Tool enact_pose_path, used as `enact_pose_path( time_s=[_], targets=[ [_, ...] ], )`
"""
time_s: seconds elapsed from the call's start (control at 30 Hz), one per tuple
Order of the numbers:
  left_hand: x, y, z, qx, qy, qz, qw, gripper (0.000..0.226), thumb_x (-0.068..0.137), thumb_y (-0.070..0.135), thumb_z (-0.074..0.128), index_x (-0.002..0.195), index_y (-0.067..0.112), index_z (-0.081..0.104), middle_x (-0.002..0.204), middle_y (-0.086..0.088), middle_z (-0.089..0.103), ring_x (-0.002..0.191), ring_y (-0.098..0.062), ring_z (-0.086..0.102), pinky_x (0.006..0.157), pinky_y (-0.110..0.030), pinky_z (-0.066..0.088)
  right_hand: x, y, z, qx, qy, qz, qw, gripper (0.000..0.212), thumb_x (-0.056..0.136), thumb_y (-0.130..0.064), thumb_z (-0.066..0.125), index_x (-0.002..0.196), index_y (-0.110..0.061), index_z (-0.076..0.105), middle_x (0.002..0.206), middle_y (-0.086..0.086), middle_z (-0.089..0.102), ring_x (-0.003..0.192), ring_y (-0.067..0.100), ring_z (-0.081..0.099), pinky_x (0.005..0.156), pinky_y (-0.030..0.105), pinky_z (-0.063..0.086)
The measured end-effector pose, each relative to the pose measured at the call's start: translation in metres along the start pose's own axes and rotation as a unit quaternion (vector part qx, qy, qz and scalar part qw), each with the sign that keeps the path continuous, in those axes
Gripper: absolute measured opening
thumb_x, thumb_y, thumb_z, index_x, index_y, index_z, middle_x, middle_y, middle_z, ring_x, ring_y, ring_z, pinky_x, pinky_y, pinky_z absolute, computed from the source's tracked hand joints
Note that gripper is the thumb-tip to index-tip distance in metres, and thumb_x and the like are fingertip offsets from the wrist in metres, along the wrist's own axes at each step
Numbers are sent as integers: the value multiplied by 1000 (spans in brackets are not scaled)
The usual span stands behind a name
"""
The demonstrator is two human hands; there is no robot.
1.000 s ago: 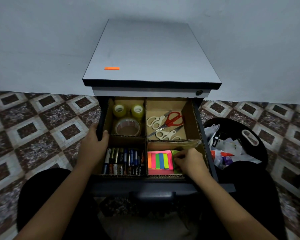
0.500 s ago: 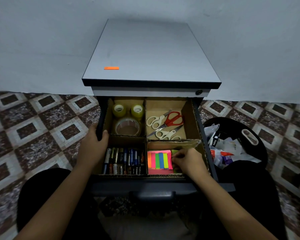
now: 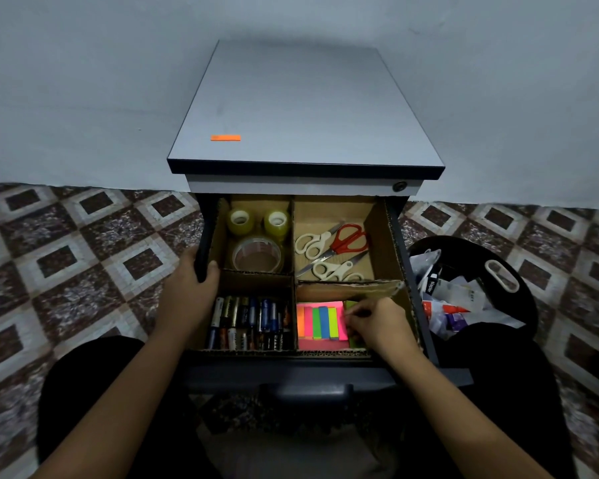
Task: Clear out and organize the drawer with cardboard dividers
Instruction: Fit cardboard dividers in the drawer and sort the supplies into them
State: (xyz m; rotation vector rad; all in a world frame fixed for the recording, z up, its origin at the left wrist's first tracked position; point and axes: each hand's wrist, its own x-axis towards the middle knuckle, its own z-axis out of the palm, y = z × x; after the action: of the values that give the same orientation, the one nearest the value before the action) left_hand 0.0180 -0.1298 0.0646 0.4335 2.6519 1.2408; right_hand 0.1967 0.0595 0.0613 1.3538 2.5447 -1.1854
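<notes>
The open drawer [image 3: 414, 299] is split by cardboard dividers [image 3: 294, 274] into four compartments. Tape rolls [image 3: 256, 259] fill the back left one, scissors [image 3: 332, 250] the back right. Several batteries [image 3: 249, 321] lie in the front left compartment. Pink sticky notes with coloured tabs [image 3: 320, 323] and a green pad [image 3: 352, 304] lie in the front right. My left hand [image 3: 191, 292] grips the drawer's left rim. My right hand [image 3: 377, 326] sits in the front right compartment, its curled fingers pinching at the green pad's edge and hiding most of the pad.
The grey cabinet top [image 3: 301, 105] carries an orange sticky tab [image 3: 225, 137]. A black bin [image 3: 512, 281] with paper scraps and packaging stands on the tiled floor to the right of the drawer. My knees flank the drawer front and its handle [image 3: 305, 392].
My right hand's fingers have shifted slightly left over the green pad. My left hand stays on the drawer rim.
</notes>
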Motion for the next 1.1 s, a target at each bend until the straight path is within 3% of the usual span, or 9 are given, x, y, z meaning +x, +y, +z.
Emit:
enact_pose_path(
  time_s=[0.17,0.3,0.53,0.7,0.8,0.9,1.1],
  targets=[
    [1,-1,1,4,-2,-4,1000,43,98,32,44,138,15,38,123,-15,58,107,-30,56,75,-29,37,-2,-1,-3,11,-1,1,1000,10,88,-15,62,87,-15,72,76,-2,64,60,1,55,48,8,37],
    [2,-3,1,0,-3,-7,1000,45,98,32,44,139,16,37,126,-14,57,110,-30,55,77,-30,38,-5,-3,-4,52,20,-16,998,18,85,-16,65,71,-27,65,77,-2,66,68,11,58,65,22,49],
    [3,-4,1,0,-2,-5,1000,48,98,32,45,142,17,33,130,-13,54,115,-30,54,81,-31,40,-13,-50,-30,71,28,-155,985,8,86,-21,65,92,-21,70,85,-15,60,80,-3,53,60,3,36],
    [4,-2,2,15,2,-10,1000,48,98,31,45,142,16,33,135,-15,51,119,-32,51,88,-35,42,2,-109,-53,59,62,-250,964,10,85,-23,67,94,-19,71,72,-15,60,62,-6,54,52,1,40],
    [6,-6,2,13,2,-5,1000,49,97,33,45,142,16,34,133,-13,53,117,-30,53,87,-34,43,20,-149,-61,26,56,-311,948,15,88,-23,64,100,-17,70,85,-7,65,73,-3,56,62,2,42],
    [7,-7,3,4,-2,-9,1000,50,97,34,45,142,17,33,133,-12,53,117,-29,53,88,-34,44,44,-190,-61,-9,56,-364,930,20,89,-21,62,105,-13,70,103,1,68,91,6,58,77,13,43],
    [7,-9,2,17,3,-2,1000,49,97,37,44,141,17,35,131,-11,55,115,-27,55,91,-36,46,97,-251,-37,-146,41,-402,903,30,91,-19,57,118,-8,64,120,11,62,110,23,55,88,26,40]
  ],
)
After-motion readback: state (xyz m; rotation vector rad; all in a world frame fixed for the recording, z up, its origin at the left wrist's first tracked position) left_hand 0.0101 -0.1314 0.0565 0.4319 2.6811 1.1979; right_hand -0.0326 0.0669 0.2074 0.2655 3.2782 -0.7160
